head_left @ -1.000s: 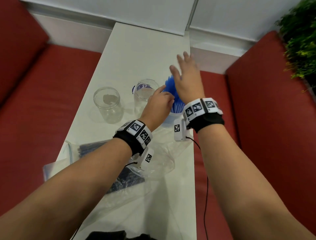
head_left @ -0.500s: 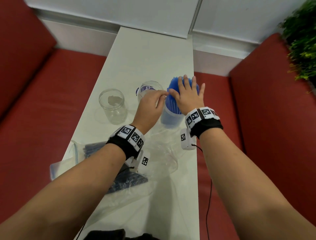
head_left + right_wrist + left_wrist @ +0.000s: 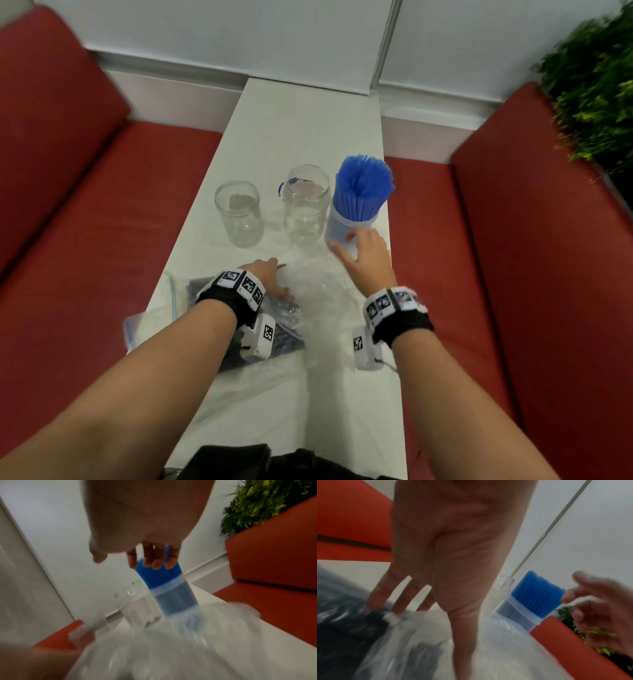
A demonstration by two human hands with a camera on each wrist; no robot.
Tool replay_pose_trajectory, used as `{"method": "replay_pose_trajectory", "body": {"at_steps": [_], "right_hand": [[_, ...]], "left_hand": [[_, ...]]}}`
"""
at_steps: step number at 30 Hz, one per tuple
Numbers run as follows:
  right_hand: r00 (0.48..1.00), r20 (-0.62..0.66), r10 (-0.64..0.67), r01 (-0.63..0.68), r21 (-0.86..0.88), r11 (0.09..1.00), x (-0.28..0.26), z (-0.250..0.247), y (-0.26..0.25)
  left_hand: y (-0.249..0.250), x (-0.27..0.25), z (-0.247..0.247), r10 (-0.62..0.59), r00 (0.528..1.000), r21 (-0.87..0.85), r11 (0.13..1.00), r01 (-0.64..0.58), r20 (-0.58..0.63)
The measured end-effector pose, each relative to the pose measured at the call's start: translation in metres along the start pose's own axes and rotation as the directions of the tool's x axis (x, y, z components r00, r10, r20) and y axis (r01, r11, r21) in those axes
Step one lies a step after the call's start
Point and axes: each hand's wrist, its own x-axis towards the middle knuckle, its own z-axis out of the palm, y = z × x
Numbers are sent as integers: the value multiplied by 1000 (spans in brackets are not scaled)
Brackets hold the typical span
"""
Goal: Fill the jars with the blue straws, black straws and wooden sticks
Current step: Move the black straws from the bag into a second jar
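Your left hand (image 3: 263, 279) lay on the bag (image 3: 260, 329) of black straws (image 3: 284, 337) at the near left of the surface (image 3: 308, 113); its fingers (image 3: 380, 595) were straight and spread, their tips resting on the plastic over the dark bundle, gripping nothing; the black straws sat under and just in front of those tips, lying flat inside the bag. Your right hand (image 3: 366, 263) hovered just in front of the blue jar (image 3: 346, 229), fingers (image 3: 154, 561) loosely extended and released; in the head view the fingertips overlapped the jar's lower wall, but I cannot tell whether they touched it; the right wrist view was too blurred to settle that.

The blue jar stood upright at the surface's right edge, packed with blue straws (image 3: 363, 185) that rose well above its rim and fanned out at the top. Just left of it stood the middle jar (image 3: 306, 209), clear and upright, showing nothing inside; further left, apart from it, stood the left jar (image 3: 238, 212), also clear, with a grey patch showing on its far wall. A crumpled clear bag (image 3: 329, 294) lay on the surface between your two hands, just in front of the blue jar.
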Motion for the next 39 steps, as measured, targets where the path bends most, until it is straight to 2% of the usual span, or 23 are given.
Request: {"method": "replay_pose_trajectory", "body": {"at_steps": [2,4,6,8,11,14,17,19,22,23,24,25,27,28,29,31,32,33,34,36,37,38,39], "right_hand": [[961,60,268,-257,-153,954,-32,26,13],[857,97,506,-496,-112,861,-56,47,24],[763,193,617,-636,54,770,-69,58,33],[741,244,626,-672,259,694,-72,59,35],[763,150,629,-621,442,647,-69,44,30],[782,-24,623,-553,433,712,-59,7,25],[787,-180,590,-486,408,773,-54,-34,14],[833,-217,509,-408,381,830,-52,-51,0],[919,-194,342,-269,325,907,-49,-74,-30],[937,-182,297,-237,291,927,-48,-82,-42],[949,-178,259,-209,260,943,-47,-90,-54],[954,-186,235,-188,237,953,-46,-97,-67],[964,-190,186,-136,247,959,-44,-106,-90],[975,-169,146,-90,305,948,-44,-107,-100],[987,-131,96,-37,390,920,-44,-110,-110],[997,-74,-20,58,557,829,-49,-117,-120],[992,-114,-55,113,594,796,-51,-123,-119],[978,-207,-36,153,585,797,-53,-128,-113],[940,-339,35,152,511,846,-53,-132,-104],[786,-572,236,-68,300,952,-54,-135,-77],[734,-590,336,-182,305,935,-56,-136,-64],[738,-517,435,-244,396,885,-55,-136,-51],[780,-378,498,-260,528,808,-53,-136,-40]], "left_hand": [[0,-5,11,-33,995,-69,997,26,-97],[-1,-15,15,-76,981,-181,983,43,-178],[-1,-25,14,-89,970,-264,964,27,-226],[-1,-35,12,-84,958,-344,939,-16,-275],[-3,-50,4,-123,909,-485,869,-94,-398],[-15,-63,-12,-253,829,-588,802,-109,-498],[-24,-74,-29,-305,798,-618,779,-104,-520],[-23,-81,-41,-282,808,-540,840,-51,-517],[-12,-101,-66,-177,871,-250,966,65,-459],[-7,-107,-73,-117,881,-178,983,39,-458],[0,-114,-82,0,880,-133,989,-71,-475],[11,-123,-90,151,861,-139,959,-246,-485],[38,-145,-102,418,780,-295,758,-582,-466],[50,-153,-104,509,729,-342,656,-673,-457],[60,-158,-106,549,684,-336,605,-722,-480],[69,-155,-111,494,630,-302,589,-750,-599],[68,-154,-116,437,613,-285,609,-740,-658],[64,-153,-119,379,615,-304,619,-724,-691],[58,-152,-123,329,628,-364,592,-719,-705],[44,-150,-128,267,656,-522,430,-737,-706],[37,-149,-130,268,656,-568,339,-750,-705],[32,-149,-132,286,652,-596,264,-758,-702],[29,-148,-134,314,650,-622,196,-758,-692]]}}
